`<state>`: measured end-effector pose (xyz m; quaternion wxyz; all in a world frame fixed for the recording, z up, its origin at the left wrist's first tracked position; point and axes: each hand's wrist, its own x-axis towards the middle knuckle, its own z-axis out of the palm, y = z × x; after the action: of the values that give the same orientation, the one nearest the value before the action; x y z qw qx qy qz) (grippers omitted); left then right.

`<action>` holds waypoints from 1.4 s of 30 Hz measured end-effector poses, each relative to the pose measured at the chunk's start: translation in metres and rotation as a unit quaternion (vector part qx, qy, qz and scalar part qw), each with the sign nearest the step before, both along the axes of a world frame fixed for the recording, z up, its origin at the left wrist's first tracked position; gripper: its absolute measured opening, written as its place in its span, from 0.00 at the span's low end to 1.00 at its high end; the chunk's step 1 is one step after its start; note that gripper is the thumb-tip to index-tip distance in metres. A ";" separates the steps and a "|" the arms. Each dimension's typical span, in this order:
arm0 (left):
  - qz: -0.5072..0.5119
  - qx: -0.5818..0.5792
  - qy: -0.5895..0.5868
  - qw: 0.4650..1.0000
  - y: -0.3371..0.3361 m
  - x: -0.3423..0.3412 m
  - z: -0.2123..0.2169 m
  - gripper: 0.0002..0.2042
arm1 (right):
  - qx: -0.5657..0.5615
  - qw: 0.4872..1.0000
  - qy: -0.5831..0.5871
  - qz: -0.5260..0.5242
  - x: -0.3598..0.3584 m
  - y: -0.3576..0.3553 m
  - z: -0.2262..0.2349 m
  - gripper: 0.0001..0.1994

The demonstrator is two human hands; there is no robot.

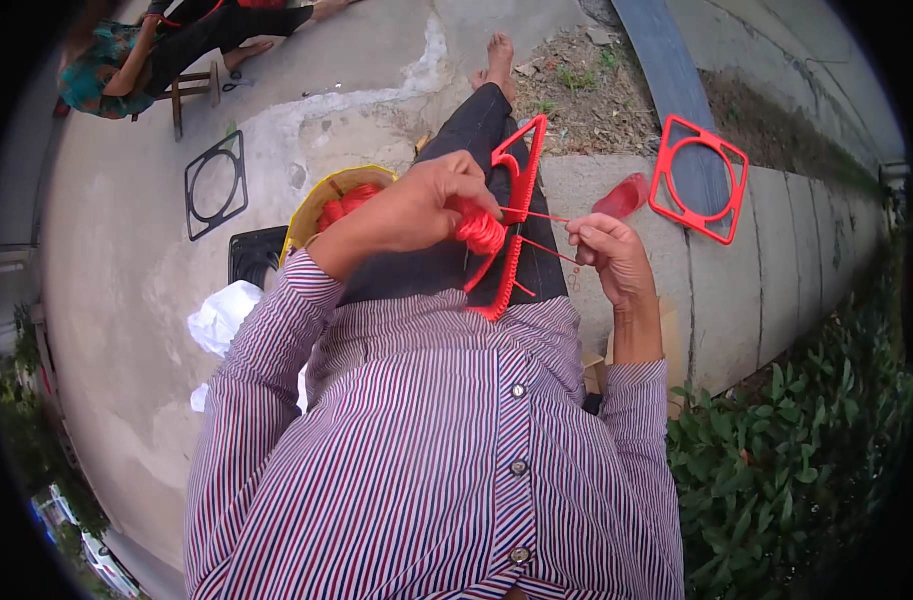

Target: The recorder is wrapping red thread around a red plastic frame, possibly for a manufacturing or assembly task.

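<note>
Bunched in my left hand [416,200] is a hank of red cord [479,234], the fingers curled round its top. From there, thin red strands run rightward to my right hand [616,250], whose thumb and fingers pinch the cord and hold it taut. A red frame [525,172] stands tilted on my lap between the hands, with cord wound closely along its near edge. The frame's left part is hidden behind the hank and my left hand. Just left of my left wrist, a yellow container [298,222] holds more red cord [348,203].
A second red frame [730,222] lies right, near a red shoe [623,195]. Left are a dark frame [198,228], black frames [246,248] and a white bag [224,315]. Another person [111,65] sits by a wooden stool [194,78]. Leafy bushes [776,470] grow at lower right.
</note>
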<state>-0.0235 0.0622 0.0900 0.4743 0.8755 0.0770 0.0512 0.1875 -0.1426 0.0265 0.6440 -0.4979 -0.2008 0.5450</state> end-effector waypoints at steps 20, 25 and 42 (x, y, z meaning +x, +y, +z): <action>0.315 -0.245 -0.004 0.917 -0.037 0.026 -0.079 0.13 | 0.072 0.983 -0.105 -0.133 0.001 -0.002 0.026 0.17; 0.188 -0.600 0.153 0.762 -0.049 0.042 -0.099 0.13 | 0.334 0.898 0.134 -0.252 0.039 -0.051 0.057 0.19; 0.229 -0.634 0.096 0.732 -0.066 0.044 -0.107 0.11 | -0.039 0.990 -0.098 -0.098 -0.055 0.001 0.031 0.14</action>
<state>0.0202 -0.0041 -0.0166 0.8834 0.3274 0.3351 0.0128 0.1329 -0.1415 0.0573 0.6513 -0.5909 -0.1921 0.4356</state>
